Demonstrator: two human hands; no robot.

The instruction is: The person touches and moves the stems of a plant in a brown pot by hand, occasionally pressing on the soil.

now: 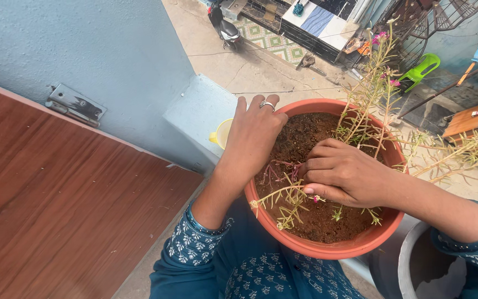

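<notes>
Terracotta pot (327, 250), round and shallow, sits just right of centre, filled with dark crumbly soil (305, 135) from which thin, needle-leaved stems (360, 116) with small pink blooms lean toward 1 o'clock. Left hand (255, 133), ringed, rests on the rim at 10 o'clock, fingers curled into the soil, its grip on nothing visible. Right hand (341, 173), entering from 4 o'clock, has its grip closed, pinching a pale stem (283, 194) at the pot's middle.

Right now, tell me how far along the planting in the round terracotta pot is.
Done: the round terracotta pot already holds dark soil, and thin green stems with pink flowers stand at its far side. In hand: the left hand and right hand press into the soil at the trailing stems. Left: those near stems lie loose over the rim.
</notes>
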